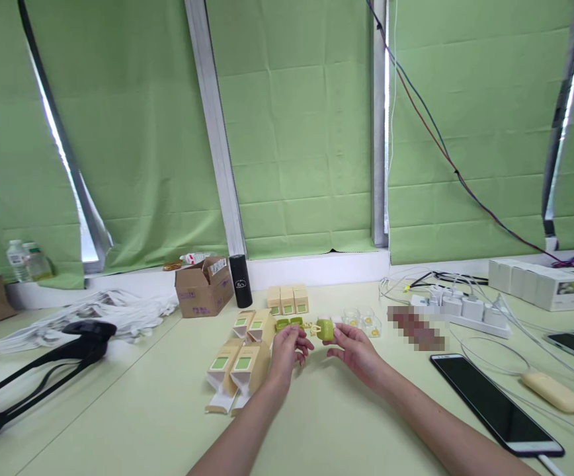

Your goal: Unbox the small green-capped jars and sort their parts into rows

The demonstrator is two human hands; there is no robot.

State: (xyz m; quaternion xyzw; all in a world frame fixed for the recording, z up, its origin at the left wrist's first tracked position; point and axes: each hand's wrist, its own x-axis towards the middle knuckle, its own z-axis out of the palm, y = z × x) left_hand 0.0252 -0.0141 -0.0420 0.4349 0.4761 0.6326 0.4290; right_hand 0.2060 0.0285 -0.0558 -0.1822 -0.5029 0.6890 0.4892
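Observation:
My right hand [358, 352] pinches a small round green case [325, 329] just above the pale green table [133, 403]. My left hand [288, 349] is curled closed right beside it, fingers bent around something small that I cannot make out. A green open tray piece [289, 323] and a small yellowish part [309, 325] lie on the table just behind my hands. Several tan cartons with green labels [240, 363] lie open to the left of my left hand. Three more cartons [287, 299] stand upright farther back.
A brown cardboard box [204, 286] and a black cylinder [240, 281] stand at the back. Clear small containers [366, 320], a power strip with white chargers [465, 311], a phone [495, 403] and cables lie right. Black straps [43, 363] and white paper [93, 311] lie left.

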